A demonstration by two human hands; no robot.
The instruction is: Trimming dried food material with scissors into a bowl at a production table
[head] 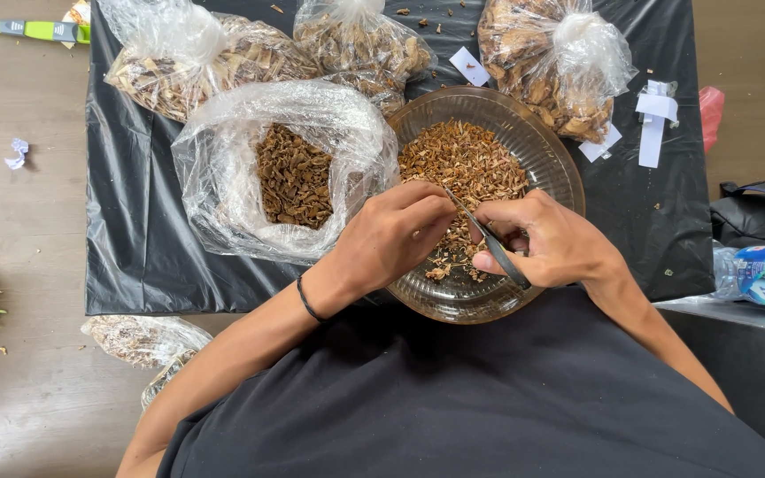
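Over the glass bowl (552, 168) of brown chopped bits, the right hand (549, 241) gripped dark scissors (493, 245) while the left hand's (391, 237) fingers (431, 212) pinched a small piece at the blades.

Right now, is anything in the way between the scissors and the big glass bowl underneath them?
Nothing visible is. The dark-handled scissors in the right hand sit directly over the round clear glass bowl. The left hand pinches a small brown piece at the blades, and the cut brown bits lie straight below.
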